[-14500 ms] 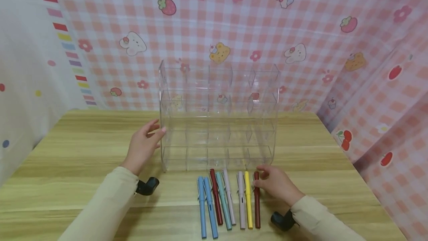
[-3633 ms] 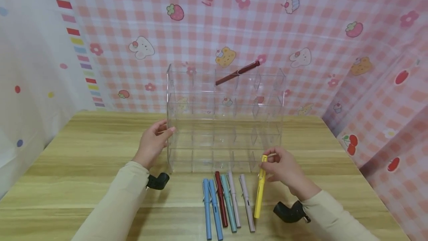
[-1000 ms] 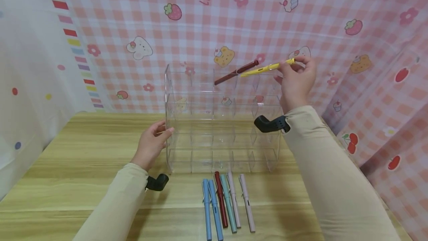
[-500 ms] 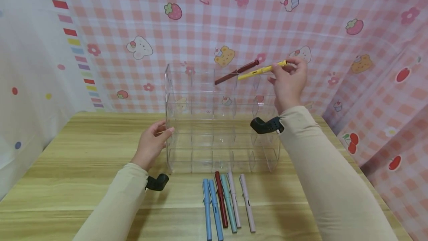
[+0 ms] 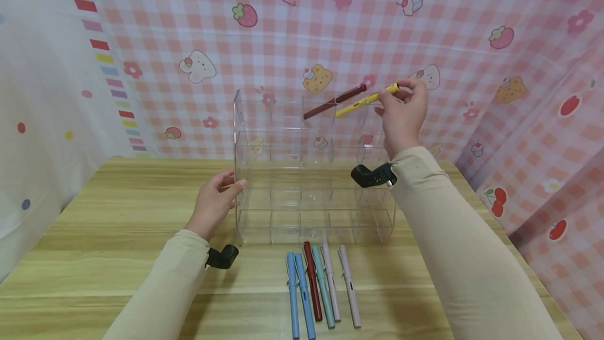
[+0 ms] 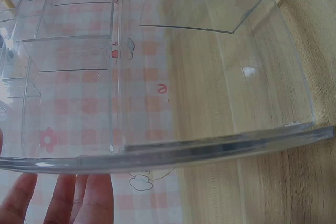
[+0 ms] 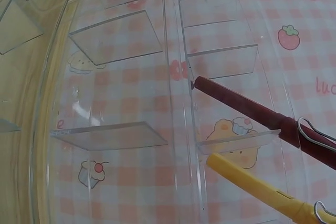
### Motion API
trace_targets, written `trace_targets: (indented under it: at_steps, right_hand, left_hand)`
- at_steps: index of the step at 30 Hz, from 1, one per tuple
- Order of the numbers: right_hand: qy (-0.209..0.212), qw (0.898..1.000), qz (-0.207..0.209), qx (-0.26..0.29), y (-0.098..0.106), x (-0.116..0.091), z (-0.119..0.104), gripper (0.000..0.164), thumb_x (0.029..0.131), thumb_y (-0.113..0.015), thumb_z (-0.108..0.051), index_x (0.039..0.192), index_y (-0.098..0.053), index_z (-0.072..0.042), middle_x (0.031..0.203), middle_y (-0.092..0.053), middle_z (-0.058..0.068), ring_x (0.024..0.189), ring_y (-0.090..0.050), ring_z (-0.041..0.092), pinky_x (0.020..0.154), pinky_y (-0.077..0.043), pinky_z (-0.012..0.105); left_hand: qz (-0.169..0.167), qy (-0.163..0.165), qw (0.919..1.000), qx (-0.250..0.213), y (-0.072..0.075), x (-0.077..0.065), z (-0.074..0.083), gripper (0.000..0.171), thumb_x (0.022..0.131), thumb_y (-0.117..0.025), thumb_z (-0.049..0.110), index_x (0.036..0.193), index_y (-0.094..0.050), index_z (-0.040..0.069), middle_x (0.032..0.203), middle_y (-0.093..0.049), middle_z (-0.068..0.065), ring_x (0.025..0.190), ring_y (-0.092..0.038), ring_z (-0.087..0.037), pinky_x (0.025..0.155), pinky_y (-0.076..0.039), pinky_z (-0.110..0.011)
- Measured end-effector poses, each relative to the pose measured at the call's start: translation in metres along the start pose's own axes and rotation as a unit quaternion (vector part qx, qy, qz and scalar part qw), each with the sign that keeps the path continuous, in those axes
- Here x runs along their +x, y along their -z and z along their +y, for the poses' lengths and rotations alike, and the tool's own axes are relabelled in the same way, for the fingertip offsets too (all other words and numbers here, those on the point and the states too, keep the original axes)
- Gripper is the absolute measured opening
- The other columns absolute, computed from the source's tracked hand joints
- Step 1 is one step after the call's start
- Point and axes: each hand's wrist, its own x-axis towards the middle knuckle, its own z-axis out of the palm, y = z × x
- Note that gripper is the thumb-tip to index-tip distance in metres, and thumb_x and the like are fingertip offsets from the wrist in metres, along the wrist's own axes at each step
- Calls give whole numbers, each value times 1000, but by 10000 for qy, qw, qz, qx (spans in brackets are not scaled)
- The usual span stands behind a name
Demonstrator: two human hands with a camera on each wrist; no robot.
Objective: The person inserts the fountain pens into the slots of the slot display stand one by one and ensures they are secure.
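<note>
My right hand (image 5: pixel 405 114) pinches a yellow pen (image 5: pixel 363 103) near its cap end, over the top row of a clear acrylic rack (image 5: pixel 317 131). The pen slants, its lower end right at a top-row compartment. One compartment to the left leans a dark red pen (image 5: pixel 334 102). In the right wrist view a clear divider separates the yellow pen (image 7: pixel 252 184) from the red pen (image 7: pixel 236 102). My left hand (image 5: pixel 211 206) holds the rack's left side panel, thumb over the front edge. Its fingers (image 6: pixel 60 200) lie along the outer face in the left wrist view.
On the wooden table (image 5: pixel 141 214) before the rack lie two blue pens (image 5: pixel 298 298), a dark red pen (image 5: pixel 312 282), a teal pen (image 5: pixel 323 287) and two pale lilac pens (image 5: pixel 349 287). A pink checked cloth (image 5: pixel 264 46) hangs close behind the rack.
Since the oldest frames, the dark red pen and then the yellow pen went from the table up to the rack's top row. Lately the yellow pen moved slightly left and down. The left hand stays.
</note>
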Motion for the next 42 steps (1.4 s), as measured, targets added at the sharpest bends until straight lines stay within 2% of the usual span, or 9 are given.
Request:
trace_targets:
  at_steps: [12,25,30,33,37,42]
  right_hand:
    - [43,9997,-65,-211,-1,0,1,24,93,-63,-8,112,-48,-14,101,-51,3,95,-58,15,84,-54,30]
    - [-52,9997,-52,-229,0,0,2,25,93,-63,-7,112,-49,-15,102,-53,2,94,-58,14,85,-54,34]
    - [-110,9994,-19,-313,2,0,1,30,92,-64,-8,118,-49,-14,105,-53,2,97,-59,15,86,-54,32]
    - [-111,9998,94,-170,8,0,0,36,90,-66,-7,121,-48,-12,104,-54,2,98,-59,15,84,-54,30]
    - [-125,9993,295,174,22,-4,-1,36,88,-67,-5,117,-48,-11,104,-56,3,97,-60,15,79,-54,29]
    - [-157,9993,280,190,43,-15,1,36,88,-68,-5,117,-47,-12,104,-56,3,96,-60,15,77,-55,26]
  left_hand:
    - [-1,36,10000,-11,1,-3,2,57,99,-55,23,150,-34,8,143,-43,-18,126,-47,-32,100,-44,-48]
    - [-6,35,10000,-33,2,-3,1,58,99,-55,23,150,-33,7,143,-42,-19,127,-47,-33,101,-44,-49]
    - [-10,52,10000,-7,3,-4,1,58,99,-55,24,150,-33,7,144,-42,-18,127,-46,-33,101,-44,-49]
    - [-15,53,10000,35,3,-3,0,59,99,-55,25,150,-32,8,144,-42,-18,127,-46,-33,101,-44,-48]
    - [-21,22,10000,64,2,-1,0,59,99,-56,26,150,-32,8,145,-42,-18,127,-46,-33,101,-44,-48]
    - [-27,34,10000,24,2,0,0,58,99,-56,26,150,-33,8,144,-42,-18,126,-47,-32,101,-44,-48]
